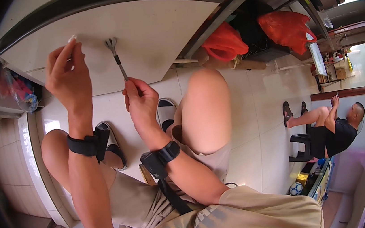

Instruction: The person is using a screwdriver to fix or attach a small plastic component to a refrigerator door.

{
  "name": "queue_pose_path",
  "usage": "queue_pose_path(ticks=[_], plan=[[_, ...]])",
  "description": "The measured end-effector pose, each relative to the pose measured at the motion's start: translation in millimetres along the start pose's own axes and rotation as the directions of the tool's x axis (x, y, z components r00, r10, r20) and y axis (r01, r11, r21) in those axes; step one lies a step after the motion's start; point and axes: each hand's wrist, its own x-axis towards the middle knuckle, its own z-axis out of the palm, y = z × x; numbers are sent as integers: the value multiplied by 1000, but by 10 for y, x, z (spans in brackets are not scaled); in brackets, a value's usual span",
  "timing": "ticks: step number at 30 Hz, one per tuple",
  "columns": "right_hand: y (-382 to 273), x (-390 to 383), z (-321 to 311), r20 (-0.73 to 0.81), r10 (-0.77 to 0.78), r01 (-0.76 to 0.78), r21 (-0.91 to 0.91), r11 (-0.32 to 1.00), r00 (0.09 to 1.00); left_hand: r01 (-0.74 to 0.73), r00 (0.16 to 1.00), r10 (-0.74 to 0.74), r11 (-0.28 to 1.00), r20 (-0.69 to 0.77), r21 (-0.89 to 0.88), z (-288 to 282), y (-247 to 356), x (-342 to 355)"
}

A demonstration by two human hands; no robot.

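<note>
Two items being held: left grip [66, 75] pinching a white scrap [73, 37], right grip [141, 99] clamping a metal tool [118, 62], head facing a pale panel [155, 36]. Pickup's looking done; remaining work isn't showing.

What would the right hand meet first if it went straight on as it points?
Probably the panel, with the tool in the right hand leading; depth is unclear, so contact can't be told.

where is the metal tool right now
The metal tool is left of centre in the head view, its lower end in the right hand and its upper end over the white panel, right of the left hand.
</note>
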Motion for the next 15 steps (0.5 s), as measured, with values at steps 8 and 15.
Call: queue_pose_path(ticks=[8, 15], plan=[[-43, -189, 158, 62, 15, -12, -38, 999, 998, 175, 978, -183, 981, 98, 84, -87, -77, 12], [290, -216, -2, -51, 113, -113, 2, 994, 992, 92, 992, -105, 983, 76, 159, -99, -101, 15]])
